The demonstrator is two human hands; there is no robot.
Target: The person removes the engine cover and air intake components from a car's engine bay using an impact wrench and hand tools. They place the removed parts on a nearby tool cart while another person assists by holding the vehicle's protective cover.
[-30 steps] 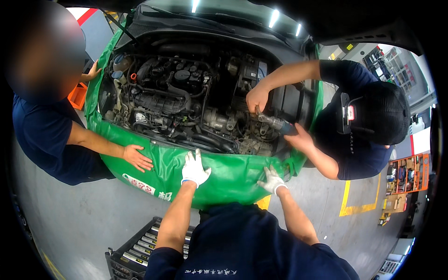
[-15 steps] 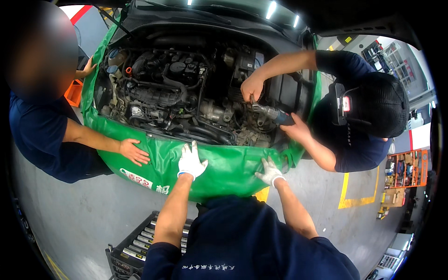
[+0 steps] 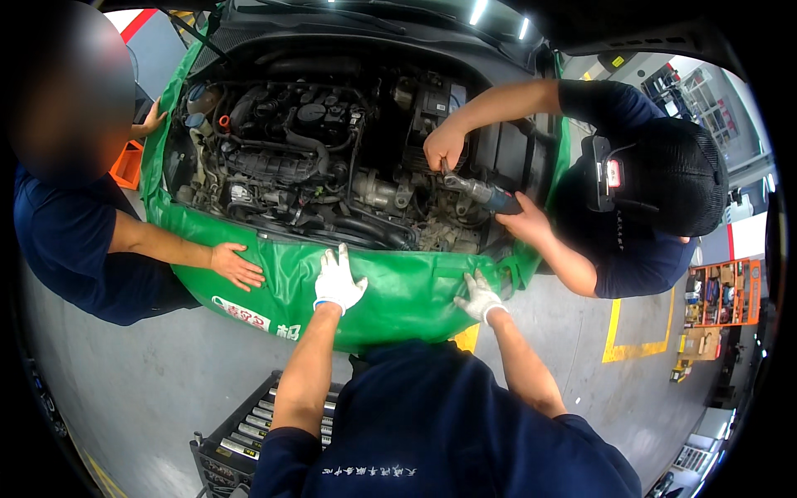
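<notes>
My left hand [image 3: 339,283], in a white work glove, lies flat with fingers spread on the green fender cover [image 3: 390,307] draped over the car's front edge. My right hand [image 3: 479,299], gloved too, rests farther right on the same cover, its fingers apart. Neither hand grips anything. Beyond the cover lies the open engine bay with the dark engine [image 3: 290,124]. A co-worker's hand [image 3: 523,217] on the right holds a power ratchet [image 3: 490,196] over the bay, and their other hand [image 3: 446,148] is at its head end.
On the left, another person leans in, one hand [image 3: 237,266] flat on the cover. A tool cart [image 3: 237,440] stands low at my left. Farther right are an orange shelf rack [image 3: 722,295] and cardboard boxes [image 3: 700,344]. A yellow floor line [image 3: 639,353] runs near them.
The whole view has shifted slightly. Both my hands stay flat on the cover, and the co-worker's hands keep the power ratchet at nearly the same spot.
</notes>
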